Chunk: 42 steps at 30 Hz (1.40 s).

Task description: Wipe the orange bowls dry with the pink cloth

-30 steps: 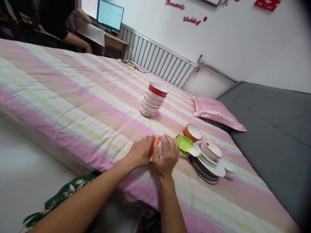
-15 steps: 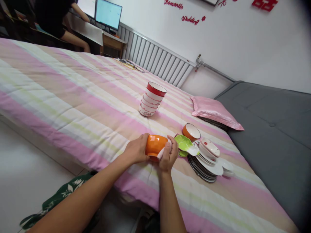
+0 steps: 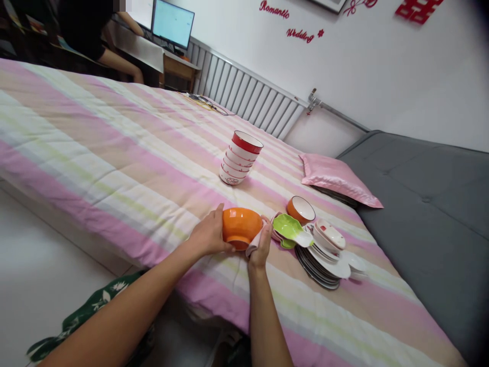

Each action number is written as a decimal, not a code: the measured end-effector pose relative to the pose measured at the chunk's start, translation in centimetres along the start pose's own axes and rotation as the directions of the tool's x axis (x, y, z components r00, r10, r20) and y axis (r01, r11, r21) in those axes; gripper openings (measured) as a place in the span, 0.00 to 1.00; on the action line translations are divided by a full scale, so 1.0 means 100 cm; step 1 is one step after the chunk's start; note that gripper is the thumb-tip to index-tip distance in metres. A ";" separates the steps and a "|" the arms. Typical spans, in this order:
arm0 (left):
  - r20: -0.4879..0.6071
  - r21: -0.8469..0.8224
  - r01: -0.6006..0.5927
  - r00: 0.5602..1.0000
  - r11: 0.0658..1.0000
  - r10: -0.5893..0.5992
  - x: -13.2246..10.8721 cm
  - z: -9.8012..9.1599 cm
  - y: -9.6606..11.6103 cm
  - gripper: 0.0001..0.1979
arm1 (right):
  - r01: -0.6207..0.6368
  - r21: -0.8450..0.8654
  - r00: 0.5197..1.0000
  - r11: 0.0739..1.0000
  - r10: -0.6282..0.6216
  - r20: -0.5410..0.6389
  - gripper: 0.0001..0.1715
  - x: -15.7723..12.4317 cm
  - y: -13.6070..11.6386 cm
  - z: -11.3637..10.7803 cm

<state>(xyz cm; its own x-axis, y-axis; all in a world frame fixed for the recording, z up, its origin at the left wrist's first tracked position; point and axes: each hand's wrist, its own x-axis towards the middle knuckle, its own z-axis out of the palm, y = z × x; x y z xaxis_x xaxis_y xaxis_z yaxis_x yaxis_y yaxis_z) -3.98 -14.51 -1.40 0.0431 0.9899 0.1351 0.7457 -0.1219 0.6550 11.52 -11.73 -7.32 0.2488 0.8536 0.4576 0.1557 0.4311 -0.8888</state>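
Note:
An orange bowl (image 3: 240, 227) is held just above the striped bedspread (image 3: 114, 148), its mouth turned away from me. My left hand (image 3: 208, 235) grips its left side. My right hand (image 3: 261, 243) presses a small pale cloth (image 3: 253, 245) against the bowl's right side, fingers closed on the cloth. Just right of my hands lie a green leaf-shaped dish (image 3: 291, 229), a second orange bowl (image 3: 300, 209) standing upright, and a stack of plates (image 3: 323, 262) with small saucers on top.
A stack of red-and-white bowls (image 3: 240, 158) stands further back on the bed. A pink pillow (image 3: 338, 178) lies by the grey mattress (image 3: 428, 204). A radiator (image 3: 248, 97) lines the wall. Another person sits at a desk with a monitor (image 3: 171, 23) at the far left.
The orange bowl was hidden between both hands; it has been turned and lifted so its whole outside shows, with my right hand sliding with the cloth to its right side.

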 end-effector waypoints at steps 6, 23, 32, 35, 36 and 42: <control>-0.117 0.006 -0.344 0.932 0.939 0.343 0.002 -0.001 0.007 0.56 | -0.023 0.048 1.000 0.999 0.024 -0.017 0.26 -0.004 -0.007 0.002; -0.097 -0.106 -0.172 0.982 0.979 0.162 -0.002 -0.003 0.004 0.48 | -0.017 0.075 1.000 0.997 0.016 0.016 0.25 -0.011 -0.027 0.007; -0.188 -0.130 -0.217 0.964 0.968 0.191 -0.002 -0.005 -0.001 0.48 | 0.018 0.041 1.000 0.999 -0.018 -0.003 0.25 -0.008 -0.036 0.007; -0.208 -0.159 -0.210 0.962 0.965 0.175 -0.002 -0.007 0.001 0.50 | 0.024 0.086 0.999 0.996 -0.021 -0.033 0.25 -0.007 -0.038 0.007; -0.207 -0.173 -0.201 0.964 0.964 0.164 -0.002 -0.009 0.003 0.50 | 0.025 0.100 0.999 0.995 -0.021 -0.040 0.25 -0.006 -0.038 0.007; -0.156 -0.332 -0.121 0.985 0.936 0.073 -0.004 -0.017 0.017 0.46 | 0.018 0.223 0.998 0.975 -0.002 -0.069 0.25 -0.004 -0.044 0.005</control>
<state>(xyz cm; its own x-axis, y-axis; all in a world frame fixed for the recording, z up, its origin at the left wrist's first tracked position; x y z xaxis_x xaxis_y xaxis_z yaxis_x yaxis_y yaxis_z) -3.90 -15.27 0.92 -0.0071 0.9550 0.2967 0.4720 -0.2584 0.8429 10.32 -13.78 -3.63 0.3140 0.8302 0.4605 -0.0570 0.5007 -0.8637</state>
